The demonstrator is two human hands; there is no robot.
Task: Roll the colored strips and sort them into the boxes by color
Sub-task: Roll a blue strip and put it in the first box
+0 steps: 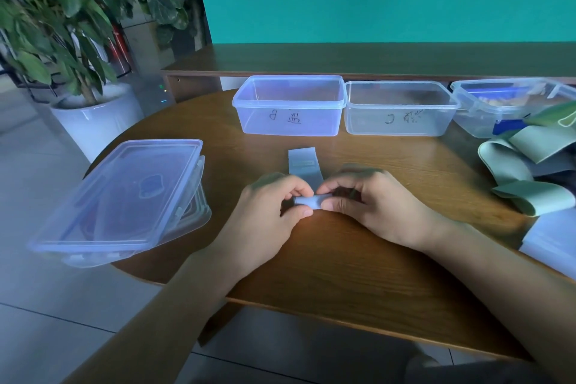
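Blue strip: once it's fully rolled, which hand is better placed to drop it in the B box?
Probably the left hand: the B box sits ahead-left of the blue strip; the right hand would cross over.

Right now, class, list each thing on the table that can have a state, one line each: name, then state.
Pale blue strip: partly rolled, free end flat on the table.
Left hand: pinches the roll.
Right hand: pinches the roll.
Clear plastic box marked B: open, looks empty.
Clear plastic box marked C: open, looks empty.
Green strips: unrolled, piled loosely.
Stacked clear lids: off the boxes.
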